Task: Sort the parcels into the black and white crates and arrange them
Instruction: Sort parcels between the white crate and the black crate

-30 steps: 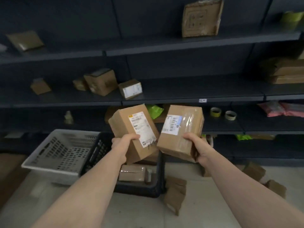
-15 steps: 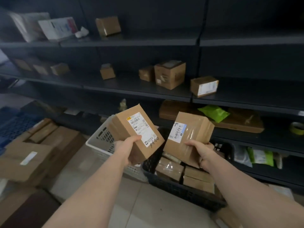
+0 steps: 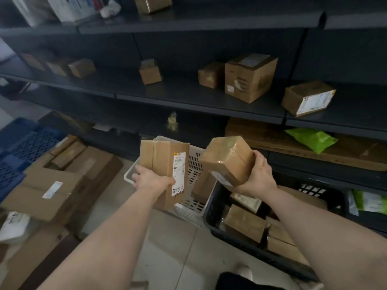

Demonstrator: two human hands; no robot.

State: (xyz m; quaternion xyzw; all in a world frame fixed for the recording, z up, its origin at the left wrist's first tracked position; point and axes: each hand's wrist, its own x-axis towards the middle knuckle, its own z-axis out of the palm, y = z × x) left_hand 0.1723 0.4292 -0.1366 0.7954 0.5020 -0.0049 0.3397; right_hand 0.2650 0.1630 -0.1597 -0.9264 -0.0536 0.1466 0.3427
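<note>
Newly tipped taped parcel, labelled parcel upright

I see dark metal shelving running across the whole back of my view. A flat brown board lies on the lower shelf at the right, and a small yellowish object (too blurred for me to name) stands further left on that level. A blue plastic pallet sits at the far left on the pale tiled floor.
</note>
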